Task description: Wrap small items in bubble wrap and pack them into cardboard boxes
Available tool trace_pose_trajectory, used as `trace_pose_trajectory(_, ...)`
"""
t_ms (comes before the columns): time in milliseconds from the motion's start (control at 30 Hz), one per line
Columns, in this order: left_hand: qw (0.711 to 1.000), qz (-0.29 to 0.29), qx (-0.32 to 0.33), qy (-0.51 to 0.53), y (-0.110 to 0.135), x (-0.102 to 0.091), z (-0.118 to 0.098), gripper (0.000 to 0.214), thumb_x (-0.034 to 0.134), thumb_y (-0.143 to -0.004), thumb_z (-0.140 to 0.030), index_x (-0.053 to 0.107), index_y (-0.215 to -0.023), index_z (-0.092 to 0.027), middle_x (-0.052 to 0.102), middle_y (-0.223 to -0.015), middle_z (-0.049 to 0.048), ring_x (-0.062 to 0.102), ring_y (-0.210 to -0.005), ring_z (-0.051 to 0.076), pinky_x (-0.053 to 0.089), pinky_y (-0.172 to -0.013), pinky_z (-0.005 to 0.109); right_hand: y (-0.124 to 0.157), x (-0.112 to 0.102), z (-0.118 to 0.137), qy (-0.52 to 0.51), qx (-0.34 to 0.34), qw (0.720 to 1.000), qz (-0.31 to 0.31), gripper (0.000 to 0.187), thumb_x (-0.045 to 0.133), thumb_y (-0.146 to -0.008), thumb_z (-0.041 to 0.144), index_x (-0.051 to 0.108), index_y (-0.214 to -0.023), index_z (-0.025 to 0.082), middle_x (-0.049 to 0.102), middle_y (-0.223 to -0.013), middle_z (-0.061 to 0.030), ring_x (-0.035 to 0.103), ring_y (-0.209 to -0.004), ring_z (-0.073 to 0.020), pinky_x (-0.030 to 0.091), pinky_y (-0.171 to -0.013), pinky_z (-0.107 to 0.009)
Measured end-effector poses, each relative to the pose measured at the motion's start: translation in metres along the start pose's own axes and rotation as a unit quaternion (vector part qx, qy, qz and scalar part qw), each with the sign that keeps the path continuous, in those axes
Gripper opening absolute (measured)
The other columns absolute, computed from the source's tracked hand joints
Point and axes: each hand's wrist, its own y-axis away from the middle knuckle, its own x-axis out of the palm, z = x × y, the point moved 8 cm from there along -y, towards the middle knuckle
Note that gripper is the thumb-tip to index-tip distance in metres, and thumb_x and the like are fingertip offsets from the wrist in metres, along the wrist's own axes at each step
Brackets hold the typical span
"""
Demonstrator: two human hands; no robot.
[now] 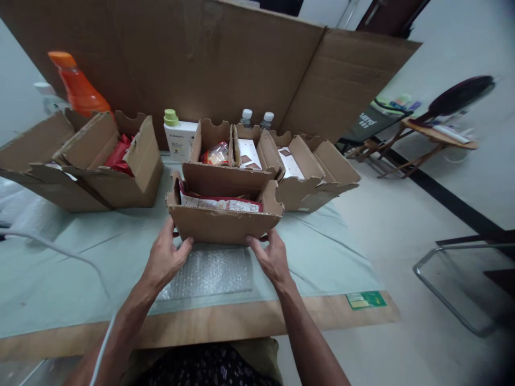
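Between my two hands is an open-topped cardboard box [219, 226], its long side facing me. My left hand [167, 254] grips its lower left corner, thumb on the front face and fingers hidden behind the side. At the lower right corner my right hand [271, 256] holds it the same way. Inside the box lies a white patterned packet with a dark red edge [220, 204]. Under and in front of the box, a sheet of bubble wrap [213, 272] is spread on the pale green cloth [322, 257].
Behind stand cardboard boxes [300, 190] holding white cartons and a wrapped snack [217, 154]. More boxes [120, 188] stand left, one with a red item. A white bottle with a green cap [179, 136], an orange bottle [82, 88] and a cardboard screen [181, 59] are behind. A white cable [86, 261] crosses left.
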Motion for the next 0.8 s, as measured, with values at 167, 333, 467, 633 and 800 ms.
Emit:
trace_pose_trajectory(167,0.999,-0.015,-0.036,-0.005,0.007,0.0,0.009,0.051,0.059,-0.085,-0.038,0.052,-0.132,-0.018,0.066,-0.121,0.012,0.068,-0.093,0.023,0.06,-0.076,0.038,-0.012,0.009,0.002,-0.011,-0.01,1.0,0.013,0.037,0.063,-0.084,0.04,0.065,-0.115,0.019,0.072,-0.113,-0.0117,0.065,-0.1,-0.0276,0.055,-0.081,-0.039)
trace_pose_trajectory(333,0.999,-0.034,-0.021,-0.001,-0.004,0.007,0.006,0.052,0.06,-0.083,-0.035,0.052,-0.132,-0.018,0.065,-0.123,0.0124,0.067,-0.104,0.026,0.059,-0.087,0.043,-0.022,0.012,0.002,-0.013,-0.009,1.0,0.007,0.035,0.061,-0.083,0.037,0.065,-0.112,0.018,0.072,-0.112,-0.0113,0.066,-0.099,-0.0266,0.055,-0.078,-0.037)
trace_pose_trajectory(467,1.0,-0.018,-0.008,-0.008,-0.003,0.003,0.006,0.063,0.061,-0.084,-0.034,0.047,-0.142,-0.016,0.064,-0.13,0.0154,0.065,-0.113,0.028,0.059,-0.092,0.046,-0.018,0.007,0.0,-0.008,-0.016,1.0,0.01,0.039,0.062,-0.085,0.037,0.064,-0.118,0.017,0.072,-0.116,-0.013,0.067,-0.101,-0.0268,0.056,-0.08,-0.038)
trace_pose_trajectory(633,0.994,-0.021,0.044,-0.095,0.042,-0.032,0.005,0.062,0.061,-0.092,-0.032,0.045,-0.15,-0.017,0.061,-0.14,0.0169,0.06,-0.126,0.031,0.054,-0.101,0.05,0.028,-0.021,0.006,0.047,-0.056,0.995,-0.072,0.038,0.06,-0.096,0.034,0.061,-0.13,0.019,0.073,-0.123,-0.0136,0.07,-0.103,-0.0253,0.057,-0.087,-0.043)
trace_pose_trajectory(800,0.97,0.051,0.158,-0.177,0.085,-0.015,-0.001,0.03,0.053,-0.097,-0.021,0.068,-0.123,-0.02,0.072,-0.12,0.0115,0.063,-0.113,0.029,0.052,-0.099,0.049,0.074,0.062,0.054,0.124,-0.215,0.962,0.112,0.029,0.054,-0.099,0.02,0.067,-0.126,0.02,0.073,-0.126,-0.012,0.067,-0.114,-0.0264,0.054,-0.095,-0.044)
